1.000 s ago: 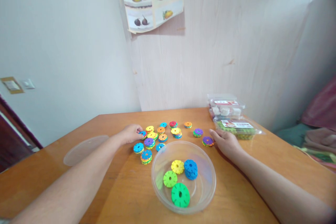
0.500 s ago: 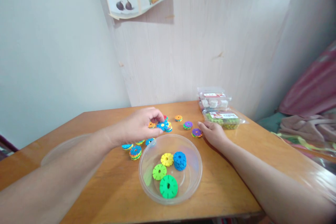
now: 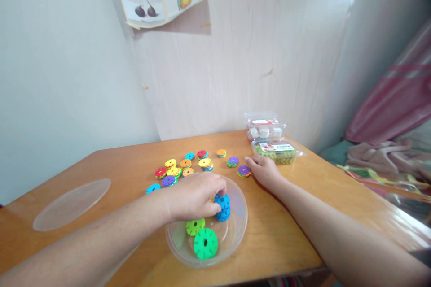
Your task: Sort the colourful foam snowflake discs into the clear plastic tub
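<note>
My left hand (image 3: 200, 195) reaches over a clear plastic bowl (image 3: 243, 224), thumb and fingers pinching a blue notched disc (image 3: 222, 201). The pinched disc is right over a stack of blue discs (image 3: 222, 215) inside the bowl; whether they touch I cannot tell. A lime green disc (image 3: 195, 227) and a larger green disc (image 3: 205, 243) also lie in the bowl, and a yellow one is mostly hidden by my hand. My right hand (image 3: 264, 171) rests on the table, fingers loosely laid down and holding nothing visible, beside a purple-topped stack of discs (image 3: 244, 171).
Several small stacks of coloured discs (image 3: 174, 172) stand behind the bowl. A clear round lid (image 3: 72, 204) lies at the left. Clear plastic boxes (image 3: 278, 150) stand at the back right near the wall. Folded cloth (image 3: 370, 157) is piled right of the table.
My left hand has carried the blue disc from the stacks at the back to over the blue stack in the bowl. My right hand stays beside the purple-topped stack. The view has shifted slightly.
</note>
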